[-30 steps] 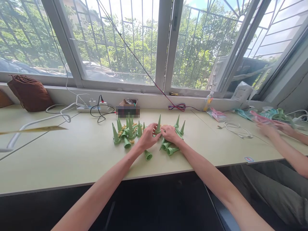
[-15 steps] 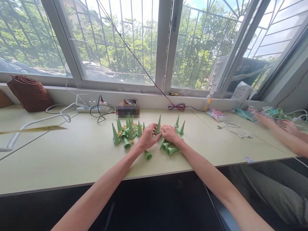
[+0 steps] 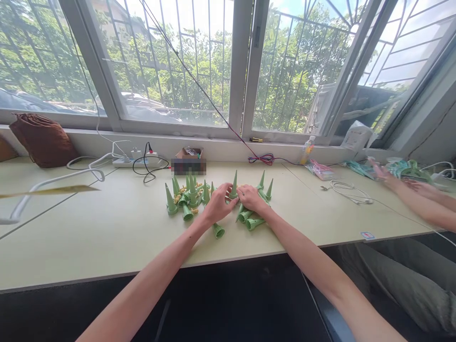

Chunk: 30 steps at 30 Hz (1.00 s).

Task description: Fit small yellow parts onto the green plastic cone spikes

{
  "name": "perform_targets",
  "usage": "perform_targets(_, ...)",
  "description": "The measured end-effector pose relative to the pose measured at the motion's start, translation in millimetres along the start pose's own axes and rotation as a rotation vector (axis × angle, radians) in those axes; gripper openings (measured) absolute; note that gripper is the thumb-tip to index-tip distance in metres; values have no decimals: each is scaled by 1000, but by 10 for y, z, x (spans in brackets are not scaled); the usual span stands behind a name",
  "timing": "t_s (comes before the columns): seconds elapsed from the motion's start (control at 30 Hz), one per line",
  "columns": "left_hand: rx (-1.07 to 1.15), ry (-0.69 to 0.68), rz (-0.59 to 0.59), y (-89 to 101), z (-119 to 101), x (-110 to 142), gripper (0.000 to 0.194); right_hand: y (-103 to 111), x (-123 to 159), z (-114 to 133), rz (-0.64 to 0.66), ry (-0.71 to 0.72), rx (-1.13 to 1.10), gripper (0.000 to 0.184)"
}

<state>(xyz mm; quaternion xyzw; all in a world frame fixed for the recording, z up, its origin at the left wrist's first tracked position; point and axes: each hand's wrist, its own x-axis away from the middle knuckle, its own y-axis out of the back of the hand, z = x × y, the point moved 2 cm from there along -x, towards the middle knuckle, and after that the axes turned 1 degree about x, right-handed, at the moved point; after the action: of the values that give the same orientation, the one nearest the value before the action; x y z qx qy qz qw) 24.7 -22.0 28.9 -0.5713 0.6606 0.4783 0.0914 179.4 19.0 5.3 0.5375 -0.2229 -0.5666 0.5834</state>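
Note:
An upright green plastic cone-shaped spike (image 3: pixel 234 186) stands between my two hands. My left hand (image 3: pixel 218 201) curls its fingers and thumb round the left side of its base. Pressed close on the other side, my right hand (image 3: pixel 251 197) has its fingers together at the base; whatever they pinch is hidden. To the left stand and lie several more green spikes (image 3: pixel 171 202), with small yellow pieces (image 3: pixel 194 210) among them. Other spikes (image 3: pixel 255 223) lie beneath and beside my right hand, and one (image 3: pixel 218 231) lies in front of my left hand.
Behind the pile sits a small open box (image 3: pixel 188 161). A power strip (image 3: pixel 124 162) with cables stands left of it. White cable (image 3: pixel 351 191), a bottle (image 3: pixel 308 150) and a pink packet (image 3: pixel 320 170) are at right. Another person's hands (image 3: pixel 386 175) work at the far right.
My hands stay almost in place round the upright spike, with a slight shift of the right fingers. The other person's hands have moved a little at the far right.

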Motion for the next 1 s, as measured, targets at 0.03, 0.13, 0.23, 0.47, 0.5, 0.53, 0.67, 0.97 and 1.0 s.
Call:
perform_targets(0.03, 2, -1, -2, 2, -1, 1, 28, 1, -5, -3, 4, 3, -4, 41)
perform_targets(0.13, 4, -1, -13, 12, -10, 0, 29, 0, -19, -13, 6, 12, -18, 42)
perform_targets(0.23, 3, 4, -21, 20, -19, -3, 30, 5, -28, -14, -8, 12, -29, 44)
perform_targets(0.47, -19, -2, -67, 25, -2, -5, 32, 21, -26, -3, -44, 6, -48, 41)
perform_targets(0.5, -20, -3, -71, 27, -1, -6, 33, 22, -28, -5, -51, 7, -53, 39)
perform_targets(0.53, -21, -3, -77, 29, -2, -7, 33, 24, -31, -10, -61, 3, -56, 38)
perform_targets(0.67, -24, 11, -102, 39, -17, -13, 33, 45, -54, -59, -128, -48, -67, 33)
perform_targets(0.97, -8, 4, -120, 51, -26, -19, 32, 79, -71, -122, -61, -120, -67, 42)
perform_targets(1.0, -10, 3, -121, 53, -26, -19, 32, 77, -71, -119, -52, -117, -65, 42)
